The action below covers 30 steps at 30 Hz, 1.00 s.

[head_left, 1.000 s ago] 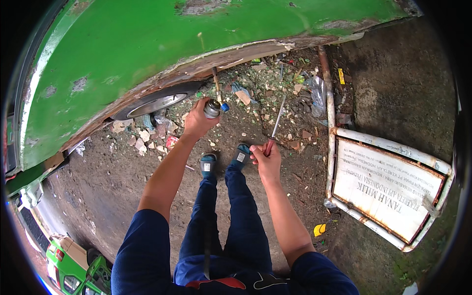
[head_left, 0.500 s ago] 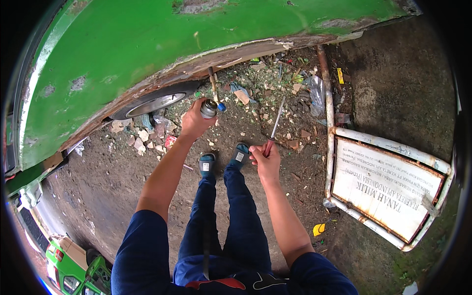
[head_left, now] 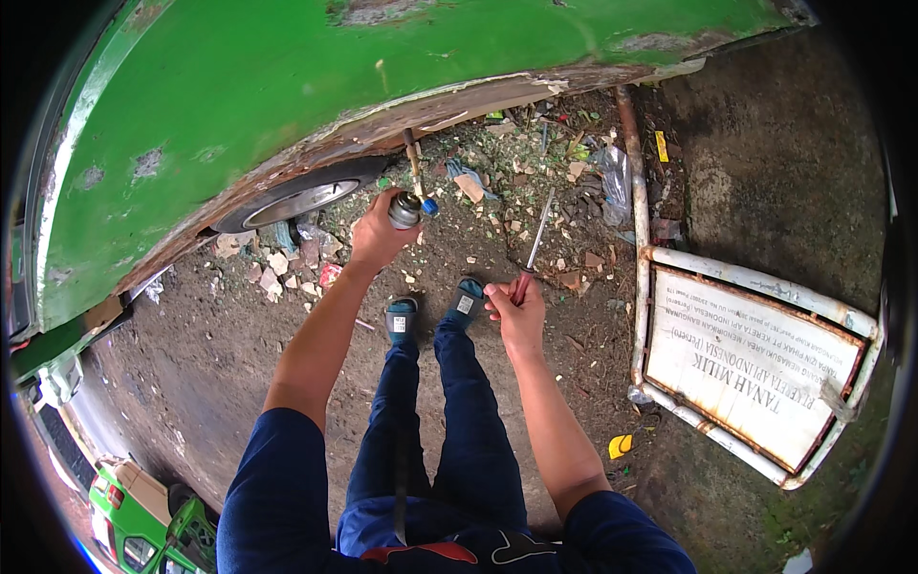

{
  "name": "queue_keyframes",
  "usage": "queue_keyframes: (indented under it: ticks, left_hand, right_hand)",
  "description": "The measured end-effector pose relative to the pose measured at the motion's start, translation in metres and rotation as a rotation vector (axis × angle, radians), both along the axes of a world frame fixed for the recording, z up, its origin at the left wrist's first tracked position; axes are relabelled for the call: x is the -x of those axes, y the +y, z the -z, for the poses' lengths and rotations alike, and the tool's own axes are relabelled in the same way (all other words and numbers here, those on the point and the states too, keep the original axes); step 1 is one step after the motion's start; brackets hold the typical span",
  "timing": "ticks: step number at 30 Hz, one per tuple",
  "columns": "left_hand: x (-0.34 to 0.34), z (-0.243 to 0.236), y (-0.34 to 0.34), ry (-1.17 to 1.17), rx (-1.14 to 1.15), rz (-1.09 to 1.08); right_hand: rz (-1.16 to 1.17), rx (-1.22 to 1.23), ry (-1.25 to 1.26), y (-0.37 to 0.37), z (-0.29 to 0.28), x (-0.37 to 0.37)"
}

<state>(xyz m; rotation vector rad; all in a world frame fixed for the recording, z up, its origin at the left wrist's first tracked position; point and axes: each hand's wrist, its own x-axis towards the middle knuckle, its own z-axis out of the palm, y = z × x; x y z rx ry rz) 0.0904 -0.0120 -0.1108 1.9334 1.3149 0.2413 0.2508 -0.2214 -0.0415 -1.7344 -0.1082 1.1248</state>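
My left hand [head_left: 375,235] grips a small silver gas canister [head_left: 405,212] with a blue knob [head_left: 429,206] and a brass torch tube [head_left: 414,163] reaching up toward the flaking, rusted lower edge [head_left: 459,105] of a green vehicle panel [head_left: 249,115]. I cannot tell whether the tube touches it; no flame shows. My right hand [head_left: 516,316] is closed on the reddish handle of a long metal-shafted hand tool [head_left: 540,230], pointed upward over the ground. Its tip is apart from the panel.
A wheel [head_left: 301,203] sits under the panel. Scattered chips and litter [head_left: 277,266] cover dirt by my sandalled feet [head_left: 402,320]. To my right lies a rusty white pipe-framed sign [head_left: 736,373] with a long post [head_left: 639,210]. Another green vehicle [head_left: 124,517] stands at lower left.
My left hand with the canister and torch has shifted slightly left and down. My right hand and its tool have moved a little left. Both grips are unchanged.
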Motion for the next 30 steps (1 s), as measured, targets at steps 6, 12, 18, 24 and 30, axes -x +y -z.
queue_keyframes:
  ticks: [6,12,18,24,30]
  left_hand:
    - [-0.003,-0.002,0.000,0.047,0.021,-0.008]
    - [-0.004,0.002,0.001,0.035,0.006,0.004]
    - [-0.006,-0.002,0.004,0.049,0.054,0.014]
    - [-0.009,0.002,0.003,0.028,0.024,0.014]
    - [-0.013,0.001,0.003,0.028,-0.006,0.021]
  right_hand:
    - [-0.006,-0.001,-0.011,-0.003,0.000,-0.001]
    - [-0.002,0.007,-0.003,-0.002,-0.001,-0.001]
    - [-0.001,0.008,-0.003,-0.002,0.000,-0.004]
    - [0.004,0.007,-0.001,-0.002,0.000,-0.006]
    - [0.004,-0.001,0.001,-0.003,0.005,-0.008]
